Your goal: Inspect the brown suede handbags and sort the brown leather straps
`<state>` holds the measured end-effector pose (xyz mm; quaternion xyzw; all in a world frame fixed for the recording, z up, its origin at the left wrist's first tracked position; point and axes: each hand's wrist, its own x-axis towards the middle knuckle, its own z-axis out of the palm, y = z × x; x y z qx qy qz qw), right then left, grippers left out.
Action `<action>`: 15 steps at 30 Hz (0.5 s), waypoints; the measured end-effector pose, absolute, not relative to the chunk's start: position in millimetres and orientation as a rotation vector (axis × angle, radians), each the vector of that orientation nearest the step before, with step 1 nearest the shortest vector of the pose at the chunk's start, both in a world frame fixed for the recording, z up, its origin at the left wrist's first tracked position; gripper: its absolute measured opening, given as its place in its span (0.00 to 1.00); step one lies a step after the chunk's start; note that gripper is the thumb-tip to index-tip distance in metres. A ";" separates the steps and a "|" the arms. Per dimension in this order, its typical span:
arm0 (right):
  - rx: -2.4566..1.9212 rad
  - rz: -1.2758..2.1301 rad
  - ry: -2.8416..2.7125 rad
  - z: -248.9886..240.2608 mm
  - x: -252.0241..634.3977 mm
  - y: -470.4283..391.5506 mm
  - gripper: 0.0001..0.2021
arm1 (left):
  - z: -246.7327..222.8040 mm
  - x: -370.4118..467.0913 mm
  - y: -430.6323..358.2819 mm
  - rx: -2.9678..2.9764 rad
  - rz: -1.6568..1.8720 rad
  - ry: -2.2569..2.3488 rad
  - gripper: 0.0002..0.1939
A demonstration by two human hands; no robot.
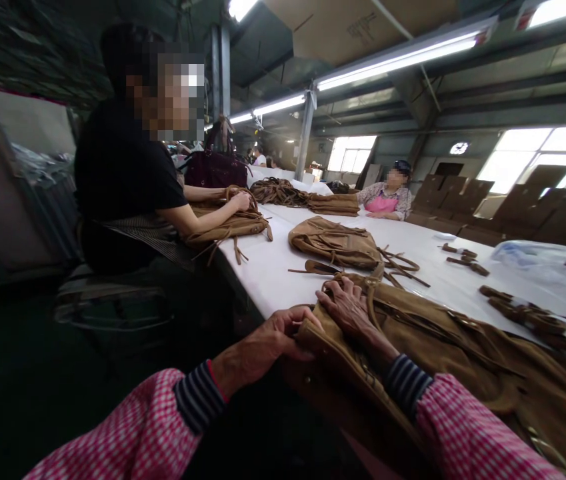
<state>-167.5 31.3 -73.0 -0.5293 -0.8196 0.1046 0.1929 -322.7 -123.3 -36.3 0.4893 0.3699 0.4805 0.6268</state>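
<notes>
A large brown suede-like handbag (427,320) lies on the near edge of the white table, partly hanging over it. My left hand (275,343) pinches the bag's edge at its left end, thumb below and fingers above. On top of the bag, close to a strap loop, rests my right hand (350,310); its fingers bend down over the brown material, and their tips are partly hidden. Metal fittings and a zipper-like line show along the bag's side. Just beyond my hands lies a second brown bag (335,241) with loose straps (403,263).
At the left a seated co-worker (133,167) handles another brown bag (227,230). Another person (387,193) sits at the far side by stacked brown pieces (333,203). Bundled straps (523,310) and a clear plastic bag (533,260) lie on the white table (267,283) to the right.
</notes>
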 end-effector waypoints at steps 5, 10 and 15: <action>-1.482 0.260 -2.298 -77.3 -167.0 33.9 0.23 | -37.7 -325.6 -123.2 1.167 1.081 0.849 0.20; -1.486 0.261 -2.306 -75.3 -166.6 31.8 0.23 | -40.9 -329.7 -128.7 1.358 1.064 0.951 0.22; -1.492 0.235 -2.320 -73.3 -164.0 31.0 0.24 | -31.4 -336.0 -130.2 2.024 1.067 1.295 0.13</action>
